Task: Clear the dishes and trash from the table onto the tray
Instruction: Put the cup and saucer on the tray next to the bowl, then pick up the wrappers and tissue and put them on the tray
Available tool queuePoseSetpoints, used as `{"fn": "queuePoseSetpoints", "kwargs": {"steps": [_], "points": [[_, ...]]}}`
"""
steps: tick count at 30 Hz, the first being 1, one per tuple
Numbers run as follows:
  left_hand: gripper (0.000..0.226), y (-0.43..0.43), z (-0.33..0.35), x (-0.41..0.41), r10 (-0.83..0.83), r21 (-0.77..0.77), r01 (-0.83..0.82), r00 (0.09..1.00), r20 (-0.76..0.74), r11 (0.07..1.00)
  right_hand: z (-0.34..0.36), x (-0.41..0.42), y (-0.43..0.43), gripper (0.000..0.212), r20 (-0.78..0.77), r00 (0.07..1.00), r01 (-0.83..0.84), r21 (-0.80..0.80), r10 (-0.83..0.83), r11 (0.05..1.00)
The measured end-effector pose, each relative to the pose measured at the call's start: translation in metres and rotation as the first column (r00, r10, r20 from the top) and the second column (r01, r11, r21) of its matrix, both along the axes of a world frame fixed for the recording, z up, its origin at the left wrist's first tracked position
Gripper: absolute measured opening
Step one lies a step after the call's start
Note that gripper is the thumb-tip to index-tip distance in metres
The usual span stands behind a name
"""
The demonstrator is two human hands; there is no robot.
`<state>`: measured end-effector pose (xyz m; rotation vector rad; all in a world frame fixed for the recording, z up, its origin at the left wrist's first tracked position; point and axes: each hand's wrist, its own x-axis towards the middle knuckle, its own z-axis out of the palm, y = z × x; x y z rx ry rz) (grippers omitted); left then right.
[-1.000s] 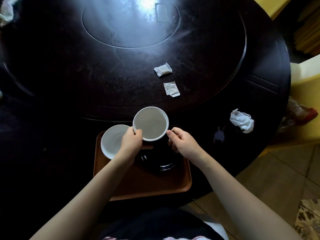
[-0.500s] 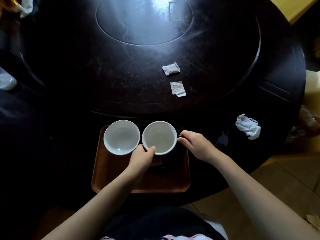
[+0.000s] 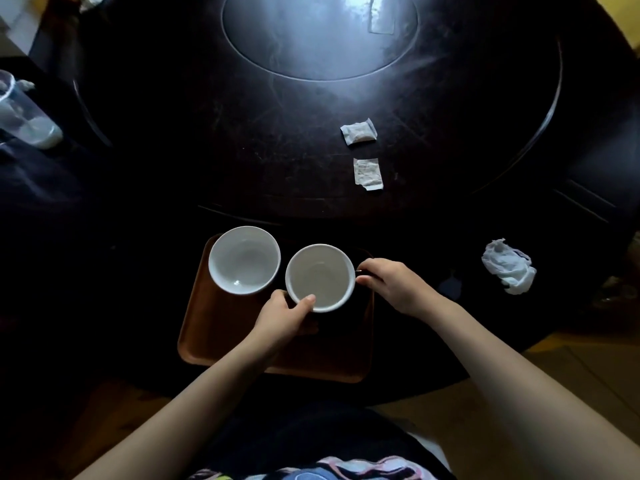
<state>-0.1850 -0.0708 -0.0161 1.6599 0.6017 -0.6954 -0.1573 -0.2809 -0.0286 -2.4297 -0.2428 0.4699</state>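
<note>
Left hand [image 3: 284, 317] grips the second bowl [image 3: 320, 277] by its rim, right hand [image 3: 394, 285] pinches its far edge, settling it on the tray [image 3: 221, 334]; next, probably let go and fetch the packets [image 3: 358, 131].

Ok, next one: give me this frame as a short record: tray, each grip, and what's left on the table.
tray: left bowl on it; held bowl over it, contact unclear
left grip: holds held bowl's near rim
right grip: curled at its right side, seemingly pinching a dark handle
table: far packet, near packet, crumpled napkin
far left: plastic cup
</note>
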Motion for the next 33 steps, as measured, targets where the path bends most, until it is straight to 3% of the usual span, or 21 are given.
{"fn": "queuePoseSetpoints", "kwargs": {"steps": [5,10,15,18,21,26,29,33], "points": [[0.032,0.006,-0.002,-0.003,0.008,0.035,-0.008,1.000,-0.003,0.999,0.002,0.009,0.002,0.031,0.021,0.996,-0.082,-0.004,0.082,0.997],[0.040,0.013,0.000,-0.004,-0.147,0.201,0.144,0.989,0.001,0.969,0.004,0.014,0.001,0.032,-0.040,0.979,-0.201,-0.044,0.199,0.979],[0.045,0.022,0.013,0.002,-0.409,0.388,0.411,0.908,-0.092,0.825,0.006,0.014,-0.004,0.028,-0.092,0.974,-0.210,-0.027,0.207,0.977],[0.046,0.028,0.027,0.010,-0.474,0.511,0.433,0.879,-0.057,0.743,0.010,0.016,-0.010,0.030,-0.173,0.968,-0.183,-0.008,0.179,0.983],[0.043,0.029,0.039,0.028,-0.488,0.619,0.367,0.872,0.031,0.694,0.016,0.025,-0.020,0.033,-0.216,0.968,-0.130,0.006,0.128,0.992],[0.028,0.008,0.037,0.094,-0.383,0.461,0.252,0.898,0.218,0.851,0.031,0.062,-0.033,0.016,0.091,0.986,0.140,-0.031,-0.136,0.990],[0.028,-0.018,0.033,0.143,-0.499,0.591,0.245,0.808,0.314,0.768,0.034,0.096,-0.033,0.020,0.206,0.936,0.315,-0.140,-0.283,0.939],[0.044,-0.059,0.026,0.205,-0.620,0.693,0.253,0.703,0.348,0.675,0.029,0.133,-0.025,0.045,0.135,0.924,0.383,-0.332,-0.359,0.862]]}}
